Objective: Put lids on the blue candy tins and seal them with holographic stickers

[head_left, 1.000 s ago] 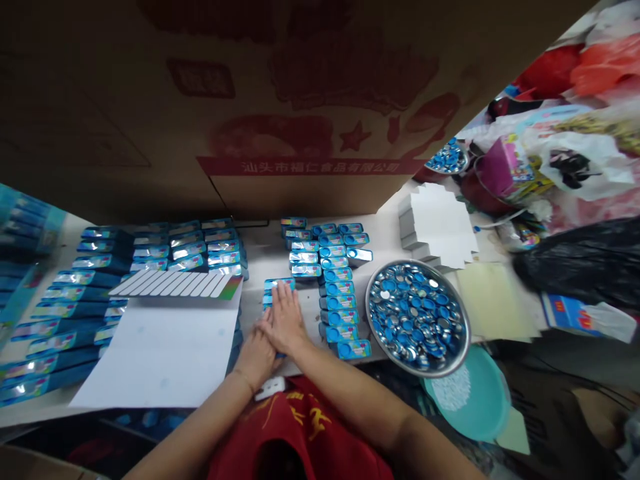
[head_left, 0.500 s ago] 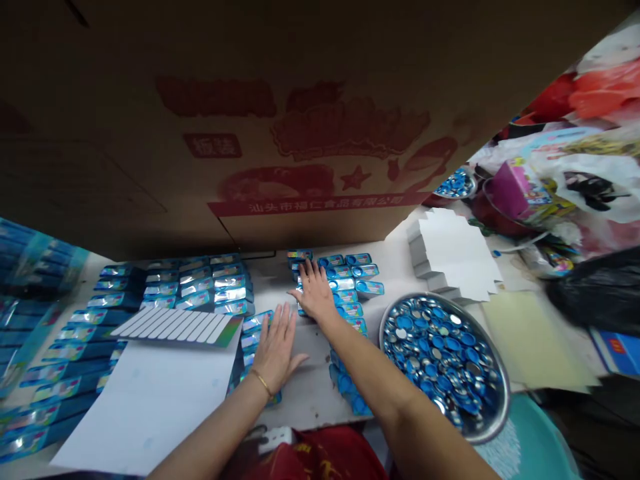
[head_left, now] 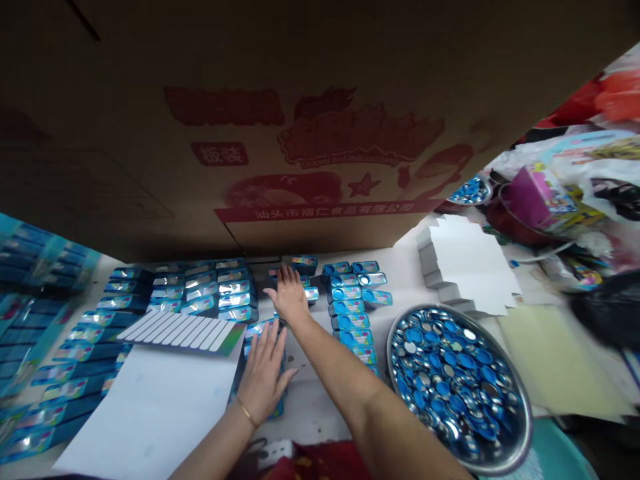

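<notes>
My right hand lies palm down over a few small blue boxes between two groups of boxes. Its fingers are stretched and its thumb sticks out to the left; what is beneath the palm is hidden. My left hand, with a gold bracelet at the wrist, rests flat on a column of blue boxes, fingers extended and thumb spread. To the right runs another column of blue boxes with round marks on their tops. More blue boxes stand in rows at the left.
A large cardboard carton walls off the back. White sheets and a striped card cover boxes at left. At right are a metal bowl of round blue-and-silver pieces, stacked white cards and yellowish sheets.
My right hand has moved left, away from the right-hand column toward the left group, leaving that column uncovered. My left hand has shifted slightly toward me. The view has shifted a little.
</notes>
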`<act>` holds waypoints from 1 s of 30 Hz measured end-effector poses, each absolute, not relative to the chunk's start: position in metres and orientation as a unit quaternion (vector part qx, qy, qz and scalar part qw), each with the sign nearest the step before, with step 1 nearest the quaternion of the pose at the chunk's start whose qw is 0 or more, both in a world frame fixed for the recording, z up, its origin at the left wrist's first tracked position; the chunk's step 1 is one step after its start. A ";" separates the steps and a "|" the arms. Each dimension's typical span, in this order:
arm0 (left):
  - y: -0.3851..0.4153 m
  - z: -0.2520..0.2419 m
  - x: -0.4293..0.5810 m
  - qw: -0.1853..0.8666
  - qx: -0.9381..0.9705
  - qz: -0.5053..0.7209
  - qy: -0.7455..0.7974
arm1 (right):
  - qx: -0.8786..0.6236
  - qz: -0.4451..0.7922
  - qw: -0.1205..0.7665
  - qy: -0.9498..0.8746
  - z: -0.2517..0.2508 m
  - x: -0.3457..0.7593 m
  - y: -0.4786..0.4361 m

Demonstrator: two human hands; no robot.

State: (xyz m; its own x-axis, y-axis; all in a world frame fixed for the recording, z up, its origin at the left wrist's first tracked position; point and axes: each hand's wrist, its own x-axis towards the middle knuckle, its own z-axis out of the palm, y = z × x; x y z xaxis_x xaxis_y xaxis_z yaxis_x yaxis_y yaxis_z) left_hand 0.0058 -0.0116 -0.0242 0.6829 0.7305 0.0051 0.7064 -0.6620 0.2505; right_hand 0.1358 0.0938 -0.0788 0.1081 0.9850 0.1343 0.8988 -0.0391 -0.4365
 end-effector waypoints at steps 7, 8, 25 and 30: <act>-0.034 -0.013 -0.037 0.123 0.904 0.048 0.407 | -0.774 0.098 0.295 -0.552 -0.071 0.175 0.076; -0.037 -0.011 -0.045 0.123 0.901 0.050 0.413 | -0.786 0.105 0.307 -0.527 -0.074 0.176 0.072; -0.013 0.031 -0.122 0.035 0.825 0.170 0.537 | -0.788 0.107 0.280 -0.538 -0.084 0.191 0.130; 0.036 0.053 -0.160 -0.005 0.814 0.169 0.556 | -0.722 0.153 0.244 -0.629 -0.089 0.171 0.149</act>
State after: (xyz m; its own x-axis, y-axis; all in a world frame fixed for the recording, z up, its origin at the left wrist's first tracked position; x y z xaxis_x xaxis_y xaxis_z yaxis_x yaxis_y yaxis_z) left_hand -0.1604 0.0364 0.0532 0.3249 0.9031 0.2808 0.9063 -0.3822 0.1803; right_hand 0.1711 0.1485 -0.0890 0.1612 0.9833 0.0849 0.8338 -0.0897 -0.5447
